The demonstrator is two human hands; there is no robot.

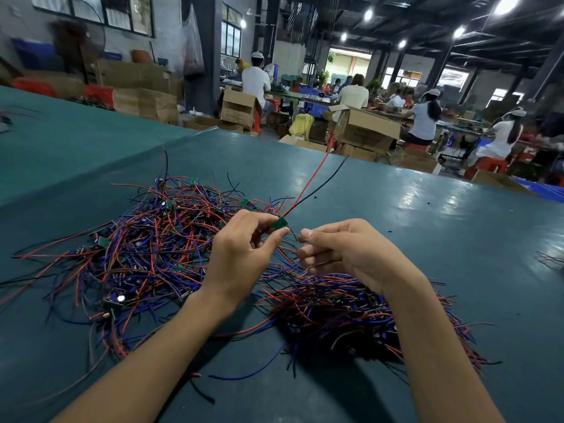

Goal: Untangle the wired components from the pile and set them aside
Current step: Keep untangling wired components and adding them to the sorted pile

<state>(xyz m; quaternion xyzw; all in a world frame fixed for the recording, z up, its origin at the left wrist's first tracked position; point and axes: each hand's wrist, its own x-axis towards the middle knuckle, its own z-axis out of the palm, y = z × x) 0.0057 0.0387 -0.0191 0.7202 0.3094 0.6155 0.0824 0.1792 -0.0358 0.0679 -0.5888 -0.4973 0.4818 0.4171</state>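
Observation:
A big tangled pile (146, 239) of red, blue and black wires with small green boards spreads over the left of the green table (427, 215). A second, more ordered heap of wired components (351, 309) lies under my right forearm. My left hand (244, 248) pinches a small green circuit board (280, 223) above the pile; its long red and black wires (311, 178) stretch up and away to the right. My right hand (345, 251) is just right of it, with fingers curled and pinching thin wires near the board.
A few loose wires (549, 261) lie at the table's right edge, and small black bits dot the surface. Beyond the far edge stand cardboard boxes (363, 129), red stools and several seated workers at other benches.

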